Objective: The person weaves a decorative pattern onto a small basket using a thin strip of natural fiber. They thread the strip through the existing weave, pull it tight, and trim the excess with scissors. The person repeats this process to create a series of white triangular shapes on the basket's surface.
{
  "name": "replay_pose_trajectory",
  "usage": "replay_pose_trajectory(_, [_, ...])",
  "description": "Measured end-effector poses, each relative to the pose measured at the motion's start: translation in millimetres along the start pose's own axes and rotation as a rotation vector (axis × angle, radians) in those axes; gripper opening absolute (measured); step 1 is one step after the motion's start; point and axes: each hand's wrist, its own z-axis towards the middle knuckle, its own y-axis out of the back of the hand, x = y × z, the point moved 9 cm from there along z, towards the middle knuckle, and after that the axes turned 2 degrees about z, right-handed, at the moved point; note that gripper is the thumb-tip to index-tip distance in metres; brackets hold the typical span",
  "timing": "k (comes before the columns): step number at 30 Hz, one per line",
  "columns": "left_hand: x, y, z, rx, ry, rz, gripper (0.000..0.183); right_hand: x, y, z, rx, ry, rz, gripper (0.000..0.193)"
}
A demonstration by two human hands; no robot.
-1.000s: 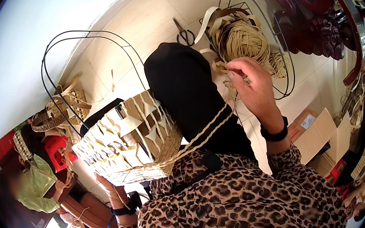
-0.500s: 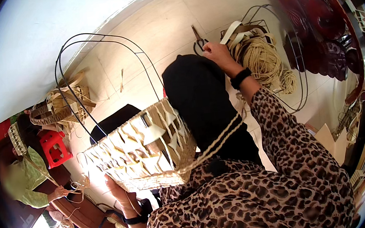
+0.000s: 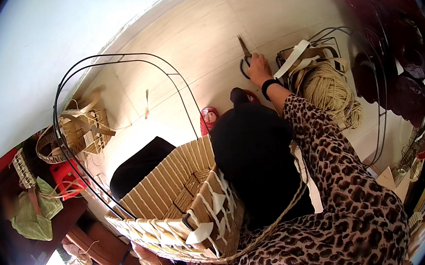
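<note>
On my lap rests a rectangular woven basket (image 3: pixel 169 186) of tan strips and twisted cord, tilted so its inside shows. Tall black wire handles (image 3: pixel 123 58) arch above it. Under its near left side, my left hand (image 3: pixel 150 258) holds the basket, its fingers partly hidden. A loose cord (image 3: pixel 283 215) trails from the basket's near right corner across my lap. My right hand (image 3: pixel 259 69) is stretched to the floor, its fingers closed at the black handles of a pair of scissors (image 3: pixel 245 51). The blades point away from me.
Right of the scissors stands a wire frame holding a cord bundle (image 3: pixel 330 91) and flat strips. Dark red carved furniture (image 3: pixel 410 44) is at far right. Another basket (image 3: pixel 91 135) and a red stool (image 3: pixel 67 179) are left; a person in green (image 3: pixel 35 216) sits beyond.
My view has shifted. The basket has tipped so that its inside now shows. My right hand stays at the scissors, its fingers at the handles. The person at left has lowered a hand.
</note>
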Motion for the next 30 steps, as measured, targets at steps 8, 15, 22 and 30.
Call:
replay_pose_trajectory(8, [0, 0, 1, -0.137, 0.046, 0.135, 0.056, -9, -7, -1, 0.088, -0.100, 0.142, 0.049])
replay_pose_trajectory(15, [22, 7, 18, -0.098, 0.081, 0.172, 0.055, 21, 30, 6, 0.275, 0.066, 0.924, 0.049])
replay_pose_trajectory(22, [42, -6, 42, -0.006, 0.004, 0.434, 0.050, 89, 171, -43, 0.260, 0.754, 1.242, 0.047])
replay_pose_trajectory(30, [34, -95, 83, 0.110, -0.057, 0.390, 0.054, 93, 271, -156, 0.164, 0.834, 1.055, 0.051])
